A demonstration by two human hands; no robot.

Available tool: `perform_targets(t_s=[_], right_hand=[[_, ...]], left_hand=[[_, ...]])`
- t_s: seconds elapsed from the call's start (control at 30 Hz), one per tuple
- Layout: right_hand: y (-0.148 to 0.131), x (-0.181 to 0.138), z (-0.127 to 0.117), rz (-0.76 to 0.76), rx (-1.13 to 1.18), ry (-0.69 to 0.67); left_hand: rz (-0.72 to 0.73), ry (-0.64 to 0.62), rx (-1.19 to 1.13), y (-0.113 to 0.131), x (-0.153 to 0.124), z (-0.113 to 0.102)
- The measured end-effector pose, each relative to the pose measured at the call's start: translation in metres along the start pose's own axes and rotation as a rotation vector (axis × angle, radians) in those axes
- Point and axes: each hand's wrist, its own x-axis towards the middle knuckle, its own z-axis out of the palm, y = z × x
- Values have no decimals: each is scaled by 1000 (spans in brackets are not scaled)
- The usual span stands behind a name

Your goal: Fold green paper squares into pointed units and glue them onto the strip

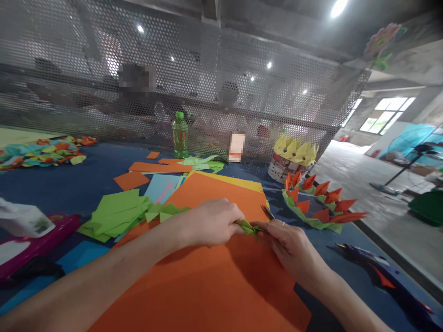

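Note:
Between my two hands is a small green folded paper (247, 227), pinched at both ends above a large orange paper sheet (214, 290). My left hand (216, 223) has its fingers closed on the left end. On the other end, the fingers of my right hand (289, 237) press together. Dark pointed tool tips (267, 212) stick out beside my right hand; whether it holds that tool I cannot tell. Folded green pieces (164, 211) lie behind my left forearm, next to a fanned stack of green paper squares (116, 212).
At right are a ring of orange and green folded paper (327, 216), a glue gun (377, 269) and a container with yellow paper points (290, 168). A green bottle (180, 136) stands near the perforated metal screen (194, 64). Colourful paper pieces (44, 152) lie far left.

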Motion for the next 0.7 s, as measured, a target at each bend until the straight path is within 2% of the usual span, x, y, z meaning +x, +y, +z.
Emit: perform_targets(t_s=[0.7], right_hand=[[1, -2, 3, 51, 39, -88]], left_hand=[[7, 30, 4, -1, -1, 2]])
